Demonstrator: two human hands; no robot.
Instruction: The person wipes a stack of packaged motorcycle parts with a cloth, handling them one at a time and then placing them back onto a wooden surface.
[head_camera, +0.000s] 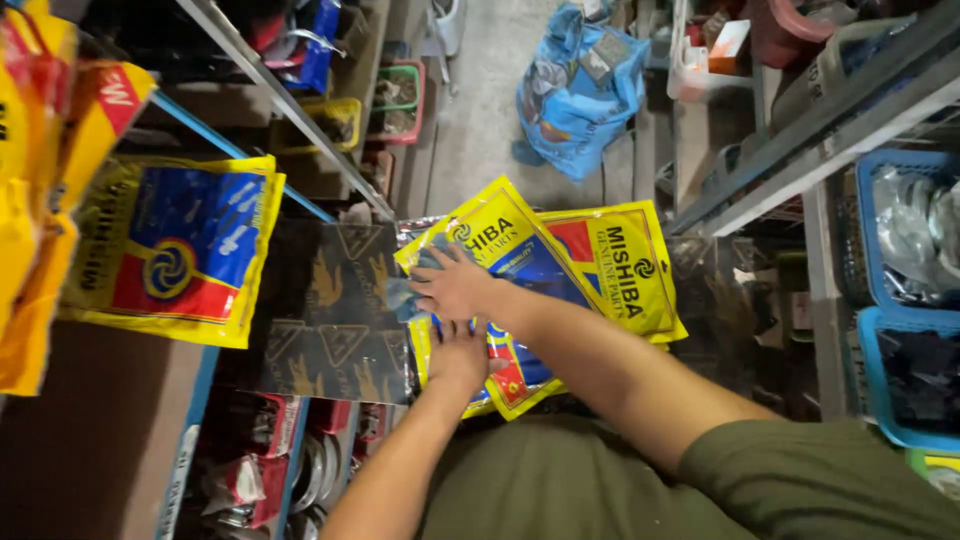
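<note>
A stack of flat yellow-and-blue plastic packets (610, 265) lies fanned out in front of my chest. My right hand (455, 287) reaches across from the right and rests on the top yellow packet (500, 232), its fingers curled over the packet's left edge, where a bluish clear part shows. Just below it, my left hand (460, 355) comes up from the bottom and grips the near edge of the stack. Both hands touch the packets and sit close together.
Black sheets with gold marks (335, 310) lie just left of the hands. A larger yellow-and-blue packet (175, 250) hangs at the left beside metal shelf rails (290, 100). Blue baskets (900, 240) stand at the right. A blue bag (580, 90) sits on the floor ahead.
</note>
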